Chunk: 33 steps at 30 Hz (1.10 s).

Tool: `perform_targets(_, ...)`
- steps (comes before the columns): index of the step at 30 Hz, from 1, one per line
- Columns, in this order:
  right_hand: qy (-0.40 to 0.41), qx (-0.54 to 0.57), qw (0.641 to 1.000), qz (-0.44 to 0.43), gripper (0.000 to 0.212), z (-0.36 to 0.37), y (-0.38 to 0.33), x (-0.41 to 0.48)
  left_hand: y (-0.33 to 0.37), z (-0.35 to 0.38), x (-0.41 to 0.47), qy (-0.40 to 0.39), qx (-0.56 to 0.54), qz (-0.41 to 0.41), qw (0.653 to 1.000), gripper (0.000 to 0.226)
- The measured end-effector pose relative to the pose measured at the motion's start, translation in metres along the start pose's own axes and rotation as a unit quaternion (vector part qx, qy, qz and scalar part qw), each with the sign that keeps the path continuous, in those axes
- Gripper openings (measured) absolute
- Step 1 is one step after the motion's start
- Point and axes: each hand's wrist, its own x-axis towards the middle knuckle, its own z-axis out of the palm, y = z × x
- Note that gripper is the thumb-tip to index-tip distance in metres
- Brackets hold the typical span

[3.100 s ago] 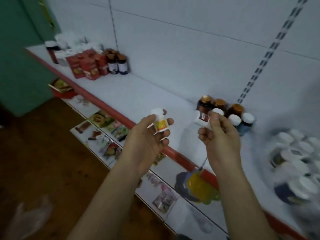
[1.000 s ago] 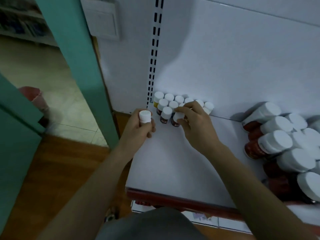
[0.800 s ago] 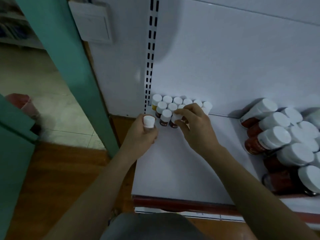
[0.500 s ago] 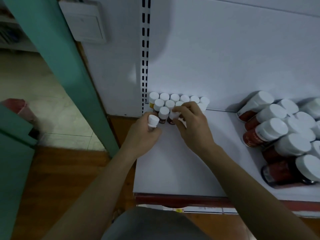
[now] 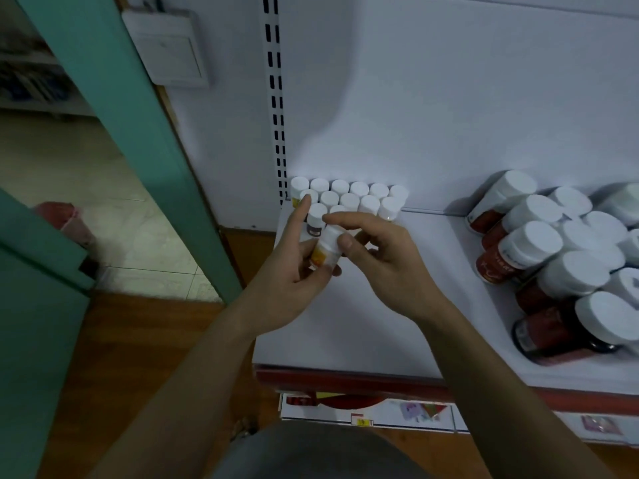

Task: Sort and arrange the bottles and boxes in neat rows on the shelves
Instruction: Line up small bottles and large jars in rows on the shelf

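Right hand (image 5: pixel 384 258) has joined left hand (image 5: pixel 288 274) on the small bottle (image 5: pixel 325 251)

the white shelf (image 5: pixel 352 340) carried small white-capped bottles (image 5: pixel 350 199) in rows beside the slotted upright (image 5: pixel 275 98), larger red bottles (image 5: pixel 532 242) well right of it.

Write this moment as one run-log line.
left hand holds small bottle | right hand pinches its cap | bottle rows at shelf back-left corner | placed: not yet
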Motion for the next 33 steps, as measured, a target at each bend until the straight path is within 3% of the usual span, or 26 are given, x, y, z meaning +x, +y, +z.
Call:
perform_targets(6,-0.019,0.034,0.998,0.042,0.022,-0.023,0.0,-0.009,0.001,0.017,0.0,0.006,0.008,0.002,1.0,0.094)
perform_targets(9,0.051,-0.006,0.995,0.081,0.024,-0.036,0.012,-0.01,-0.007,0.017,0.005,0.041,0.064,0.004,0.997,0.069)
perform_targets(12,0.072,-0.114,0.986,0.099,0.02,-0.053,0.026,-0.002,-0.022,0.001,0.019,0.183,0.125,0.033,0.975,0.028)
perform_targets(14,0.038,-0.187,0.979,0.066,0.022,-0.055,0.029,0.008,-0.033,-0.007,0.033,0.267,0.163,0.063,0.948,0.018)
perform_targets(17,0.001,-0.254,0.967,-0.006,0.028,-0.047,0.035,0.024,-0.044,-0.005,0.048,0.274,0.228,0.099,0.929,0.025)
perform_targets(23,-0.009,-0.298,0.954,-0.043,0.035,-0.038,0.05,0.035,-0.049,-0.006,0.053,0.268,0.257,0.096,0.923,0.043)
perform_targets(28,-0.005,-0.317,0.944,-0.094,0.037,-0.033,0.063,0.034,-0.051,-0.003,0.057,0.225,0.321,0.096,0.915,0.039)
perform_targets(33,0.002,-0.333,0.939,-0.089,0.036,-0.023,0.07,0.035,-0.052,0.002,0.059,0.224,0.368,0.082,0.899,0.041)
